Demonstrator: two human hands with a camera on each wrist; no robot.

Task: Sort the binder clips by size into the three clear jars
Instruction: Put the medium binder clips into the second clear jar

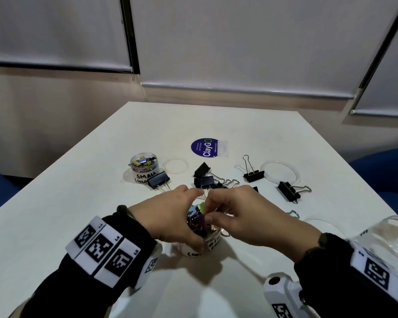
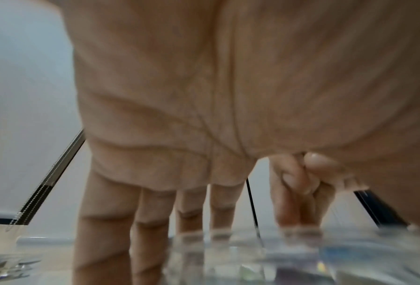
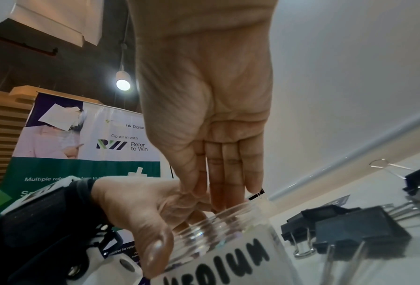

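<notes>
Medium jar [image 1: 201,243] of coloured clips being steadied on the tabletop [image 1: 55,226] by the left grip [image 1: 170,216], clasped around it, right grip [image 1: 237,214] pinching a clip at its mouth, black binder clips [image 1: 207,180] lying beyond.

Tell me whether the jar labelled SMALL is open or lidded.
Open. The SMALL jar stands upright with no lid on it, coloured clips showing through its mouth; a clear round lid lies flat on the table beside it.
</notes>
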